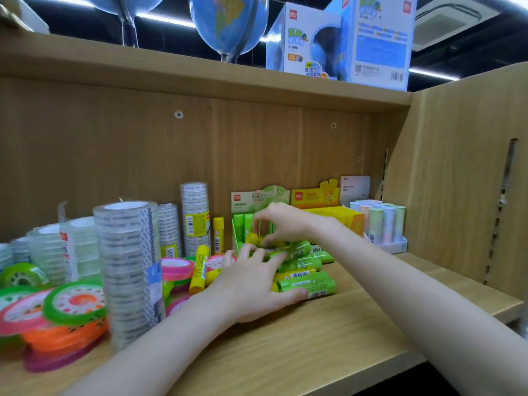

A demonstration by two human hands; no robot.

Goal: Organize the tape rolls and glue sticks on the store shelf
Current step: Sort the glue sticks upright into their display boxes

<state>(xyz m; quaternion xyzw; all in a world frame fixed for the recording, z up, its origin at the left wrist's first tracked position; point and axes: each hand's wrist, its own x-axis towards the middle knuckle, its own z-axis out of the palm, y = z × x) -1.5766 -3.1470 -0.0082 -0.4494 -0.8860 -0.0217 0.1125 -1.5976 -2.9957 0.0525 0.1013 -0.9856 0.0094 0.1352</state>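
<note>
Up close: a wooden store shelf (357,332) crowded with stationery. Left hand (251,284) palm down, fingers spread, resting on a loose heap of green glue sticks (307,282) lying on their sides near the shelf's middle; thumb against the front stick, not closed around any 1 of them. Right hand (281,221) reaching in above the heap, fingertips pinched on a yellow glue stick (254,238) just in front of the green display box (258,201); how firmly gripped, hard to tell through the blur. A few green sticks upright inside that box. Just left of the heap, 2 more yellow glue sticks: 1 upright (218,234) against the back panel, 1 leaning (200,268) against pink tape rolls (177,267). Further left, tall stacks of clear tape rolls (128,270), with thinner stacks (195,215) behind near the back panel. At the far left front, flat coloured tape rolls (75,302) in green, pink and orange, piled loosely and overlapping. Right of the green box, a yellow display box (338,215), then a white tray of pastel tubes (378,221) standing upright by the side wall. On the board above, a globe (228,21) and boxed globes (340,38)
</note>
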